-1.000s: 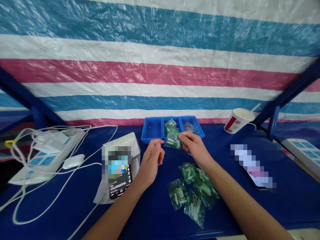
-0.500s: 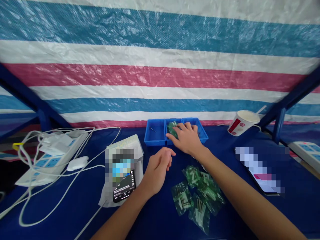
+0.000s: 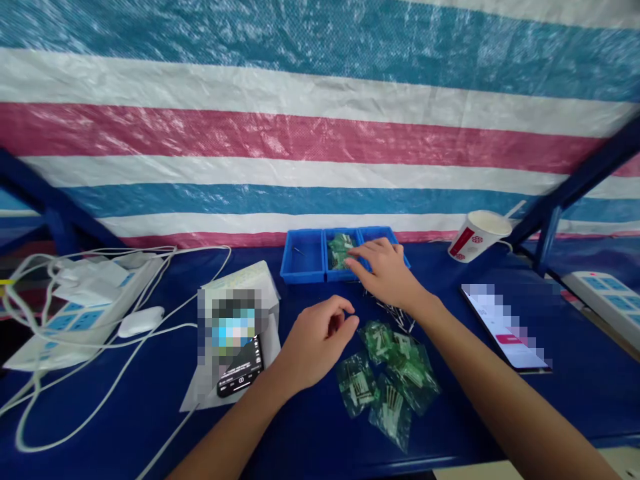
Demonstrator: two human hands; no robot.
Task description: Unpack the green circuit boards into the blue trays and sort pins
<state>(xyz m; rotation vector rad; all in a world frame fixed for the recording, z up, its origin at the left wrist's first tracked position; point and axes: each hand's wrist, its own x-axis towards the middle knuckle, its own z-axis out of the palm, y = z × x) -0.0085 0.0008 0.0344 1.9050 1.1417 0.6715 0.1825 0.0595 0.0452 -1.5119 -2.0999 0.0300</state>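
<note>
My right hand (image 3: 384, 272), fingers loosely stretched and apart, hovers over the front of the blue three-compartment tray (image 3: 303, 277); nothing shows in it. Green-tinted plastic bags (image 3: 342, 252) lie in the middle compartment beside its fingertips. Its palm partly covers the right compartment and a loose pile of screws (image 3: 397, 316) on the table. In front of the tray, my left hand (image 3: 316, 341) has curled fingers, with a gap between thumb and forefinger and no visible object. Several small bags of screws and pale plugs (image 3: 400, 370) lie between my forearms.
A phone (image 3: 241, 373) lies on papers at the left, beside tangled white cables and a power strip (image 3: 83, 320). At the right are another phone (image 3: 505, 327), a paper cup (image 3: 477, 237) and a second power strip (image 3: 607, 297). A striped sheet (image 3: 320, 140) hangs behind.
My right hand has drawn back from the middle compartment, uncovering the bags there. My left thumb has moved away from the curled fingers. The camera view has shifted slightly.
</note>
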